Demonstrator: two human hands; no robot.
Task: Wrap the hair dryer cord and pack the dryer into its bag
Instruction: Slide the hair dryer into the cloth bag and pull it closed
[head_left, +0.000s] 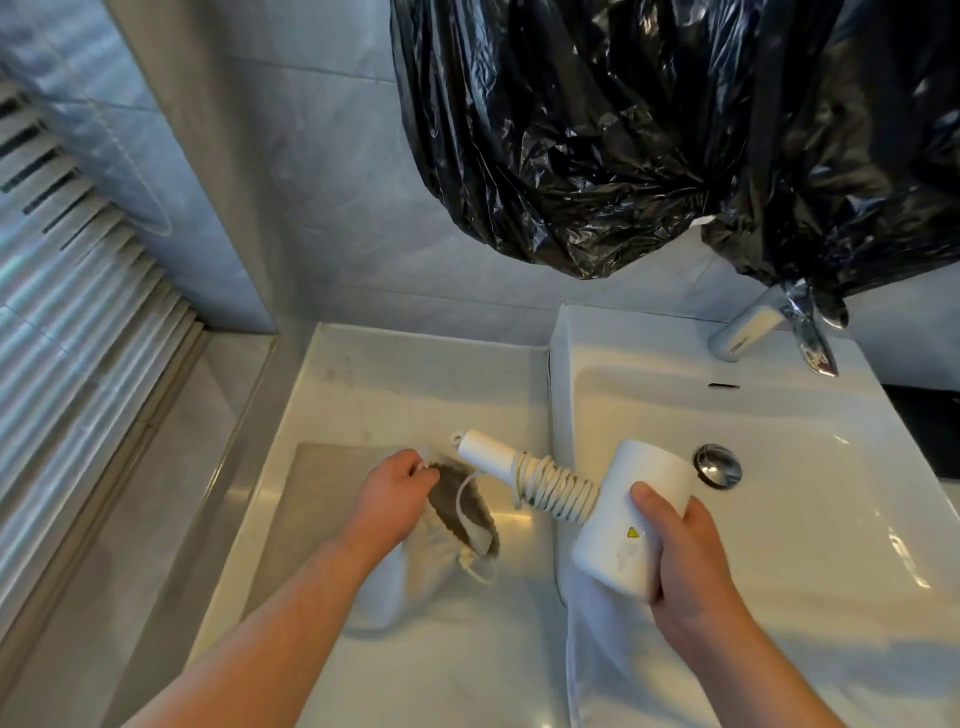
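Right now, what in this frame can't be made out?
Head view, all:
- The plug: the cord coils round the dryer handle, and its end is lost there.
- Inside of the bag: dark, rim partly under the left hand.
- Near end of the dryer: covered by the right hand.
- Top of the faucet: behind black plastic.
- A dark object: cut by the right edge.

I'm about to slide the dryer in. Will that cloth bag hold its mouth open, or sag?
Likely sags: the cloth bag lies crumpled, mouth open only where the left hand pinches its rim. Probably light, and apt to slide on the glossy counter if pushed.
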